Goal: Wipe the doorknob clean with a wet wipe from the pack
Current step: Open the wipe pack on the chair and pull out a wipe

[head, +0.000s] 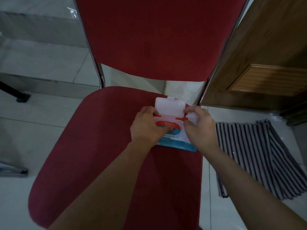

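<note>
A blue wet wipe pack [176,144] lies on the red seat of a chair [99,146], near the seat's back right. Its clear plastic flip lid [169,107] stands up open, showing the orange and white opening below. My left hand [146,128] presses on the pack's left side with fingers by the opening. My right hand [199,128] rests on the pack's right side, fingertips pinching at the lid's right corner, where something white and small shows. The doorknob is out of view.
A brown wooden door [259,63] stands at the right, just behind the chair. A striped grey and white mat [252,156] lies on the tiled floor to the right of the seat. A dark furniture leg [16,93] stands at the left.
</note>
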A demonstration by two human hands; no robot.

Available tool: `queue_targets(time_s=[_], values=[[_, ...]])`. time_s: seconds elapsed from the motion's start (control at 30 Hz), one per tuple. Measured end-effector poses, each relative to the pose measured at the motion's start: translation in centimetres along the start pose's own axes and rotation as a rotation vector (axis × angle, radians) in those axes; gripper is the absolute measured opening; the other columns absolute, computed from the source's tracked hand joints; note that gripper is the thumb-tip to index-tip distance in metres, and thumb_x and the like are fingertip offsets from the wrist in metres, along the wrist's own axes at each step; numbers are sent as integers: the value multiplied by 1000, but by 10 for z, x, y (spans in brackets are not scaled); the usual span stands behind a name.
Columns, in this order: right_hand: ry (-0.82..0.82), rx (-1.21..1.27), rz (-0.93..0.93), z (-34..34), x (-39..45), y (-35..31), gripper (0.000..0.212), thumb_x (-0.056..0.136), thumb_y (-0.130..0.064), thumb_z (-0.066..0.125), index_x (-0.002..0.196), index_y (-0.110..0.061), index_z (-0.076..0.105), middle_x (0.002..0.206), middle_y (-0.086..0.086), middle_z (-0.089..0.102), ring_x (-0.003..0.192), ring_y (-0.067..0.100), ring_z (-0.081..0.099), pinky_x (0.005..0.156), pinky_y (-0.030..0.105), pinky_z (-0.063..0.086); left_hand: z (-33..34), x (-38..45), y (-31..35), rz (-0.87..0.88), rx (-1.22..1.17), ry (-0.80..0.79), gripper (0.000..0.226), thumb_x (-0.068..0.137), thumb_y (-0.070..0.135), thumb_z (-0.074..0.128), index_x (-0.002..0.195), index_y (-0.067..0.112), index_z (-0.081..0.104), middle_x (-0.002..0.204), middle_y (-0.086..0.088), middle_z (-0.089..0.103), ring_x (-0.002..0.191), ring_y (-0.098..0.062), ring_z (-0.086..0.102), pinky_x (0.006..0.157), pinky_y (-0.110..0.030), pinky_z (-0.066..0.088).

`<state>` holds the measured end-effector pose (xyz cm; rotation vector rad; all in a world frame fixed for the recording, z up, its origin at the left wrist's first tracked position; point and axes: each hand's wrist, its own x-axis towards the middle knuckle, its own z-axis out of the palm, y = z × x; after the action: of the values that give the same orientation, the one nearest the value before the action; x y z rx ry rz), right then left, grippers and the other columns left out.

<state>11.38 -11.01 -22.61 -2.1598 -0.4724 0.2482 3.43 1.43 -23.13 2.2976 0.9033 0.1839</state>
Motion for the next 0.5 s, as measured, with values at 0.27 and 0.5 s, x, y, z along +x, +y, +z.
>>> queue_targets(time_s=[0.27,0.5], values=[[-252,334,202,-4,16,-14,71,80,12,48,136,-25,27,116,5,55,96,16,58,77,26,54,11,-5,4,22,86,52,65,56,52,75,103,15,49,107,-1,51,96,-17,47,68,-27,35],[-324,185,-57,-16,-10,-8,50,74,18,48,104,-21,58,95,-7,60,85,-10,54,67,0,41,-11,-8,-20,-45,-528,-198,34,76,13,56,106,15,40,111,-2,54,109,-21,54,84,-30,46]])
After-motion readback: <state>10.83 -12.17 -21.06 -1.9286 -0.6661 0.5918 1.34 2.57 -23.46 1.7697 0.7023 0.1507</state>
